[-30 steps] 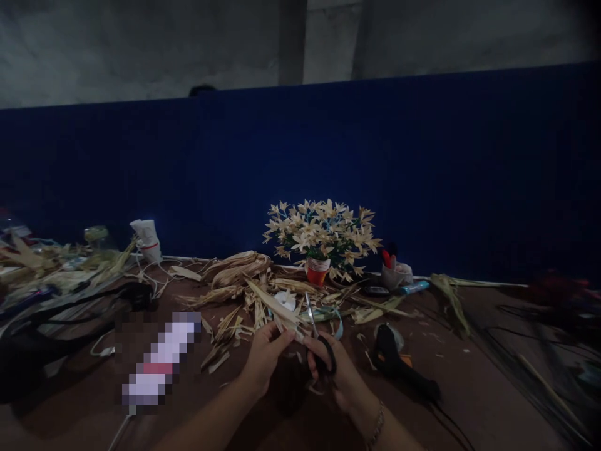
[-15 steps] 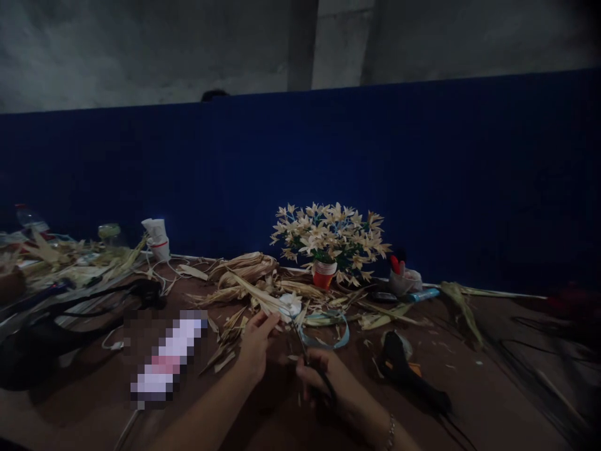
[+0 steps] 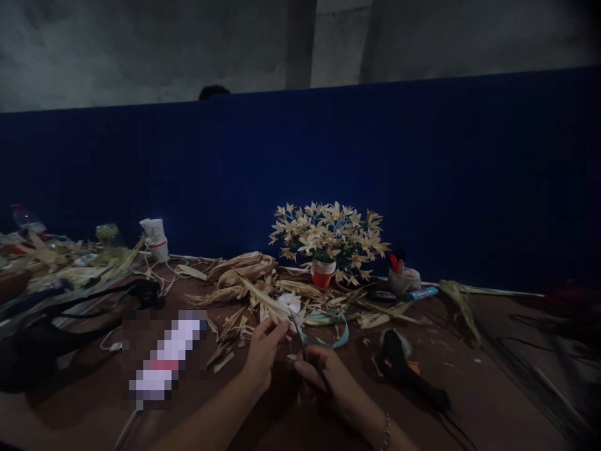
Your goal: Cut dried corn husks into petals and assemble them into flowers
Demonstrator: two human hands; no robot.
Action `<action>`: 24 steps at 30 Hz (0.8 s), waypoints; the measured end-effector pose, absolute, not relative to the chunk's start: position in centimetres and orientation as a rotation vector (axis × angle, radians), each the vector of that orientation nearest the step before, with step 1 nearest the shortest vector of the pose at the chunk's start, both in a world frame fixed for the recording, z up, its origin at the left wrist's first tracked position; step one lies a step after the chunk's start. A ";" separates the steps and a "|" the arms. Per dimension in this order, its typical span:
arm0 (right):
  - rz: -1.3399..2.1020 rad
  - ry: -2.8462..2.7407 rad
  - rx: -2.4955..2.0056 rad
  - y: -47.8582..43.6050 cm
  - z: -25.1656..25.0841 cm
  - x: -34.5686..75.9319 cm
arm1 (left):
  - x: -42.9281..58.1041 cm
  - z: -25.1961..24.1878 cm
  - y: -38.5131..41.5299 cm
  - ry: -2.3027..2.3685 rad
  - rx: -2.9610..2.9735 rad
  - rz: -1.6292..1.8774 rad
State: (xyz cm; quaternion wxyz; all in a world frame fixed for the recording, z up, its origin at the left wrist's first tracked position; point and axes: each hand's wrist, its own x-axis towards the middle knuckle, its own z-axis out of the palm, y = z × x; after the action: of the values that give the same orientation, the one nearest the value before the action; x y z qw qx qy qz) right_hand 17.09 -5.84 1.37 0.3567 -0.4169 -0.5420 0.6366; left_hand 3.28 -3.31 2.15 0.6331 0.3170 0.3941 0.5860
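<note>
Between the fingers of my left hand (image 3: 265,351) is pinched a long dry corn husk strip (image 3: 263,297), its free end slanting up and to the left. My right hand (image 3: 323,373) is closed around black-handled scissors (image 3: 305,356), their blades pointing up toward the strip beside my left fingertips. Whether the blades touch the husk is hard to see. Just beyond my hands lie a white roll (image 3: 290,302) and a light blue ribbon (image 3: 340,335). Behind them a red and white cup (image 3: 323,274) holds a bunch of husk flowers (image 3: 323,232).
Dry husks (image 3: 248,269) are heaped along the back of the brown table. A black glue gun (image 3: 401,363) lies at the right, a blurred phone-like object (image 3: 169,357) at the left. A blue partition (image 3: 235,169) stands behind. Black straps (image 3: 70,319) and a bottle (image 3: 27,219) are far left.
My left hand has shifted slightly right, drawing the husk strip along with it toward the scissors. The right hand still grips the scissors in nearly the same place.
</note>
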 end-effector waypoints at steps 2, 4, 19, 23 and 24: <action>1.632 -1.379 -1.099 -5.8 1.3 17.1 | 3.2 2.0 -3.2 0.883 0.737 1.351; 1.606 -1.377 -1.137 -5.8 1.3 17.1 | 3.0 1.8 -3.0 0.873 0.740 1.350; 1.568 -1.427 -1.154 -5.8 0.9 17.4 | 2.0 2.5 -2.5 0.825 0.781 1.230; 1.559 -1.407 -1.159 -5.9 0.9 17.4 | 1.8 2.5 -2.3 0.819 0.826 1.210; 1.552 -1.399 -1.168 -6.0 1.0 17.5 | 1.8 2.5 -2.2 0.825 0.835 1.202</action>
State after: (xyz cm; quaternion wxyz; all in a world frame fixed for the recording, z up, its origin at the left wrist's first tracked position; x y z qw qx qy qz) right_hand 17.46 -5.96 0.97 0.3653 -0.4543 -0.5439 0.6035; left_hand 1.75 -2.22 2.50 0.6675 0.3701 0.3656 0.5327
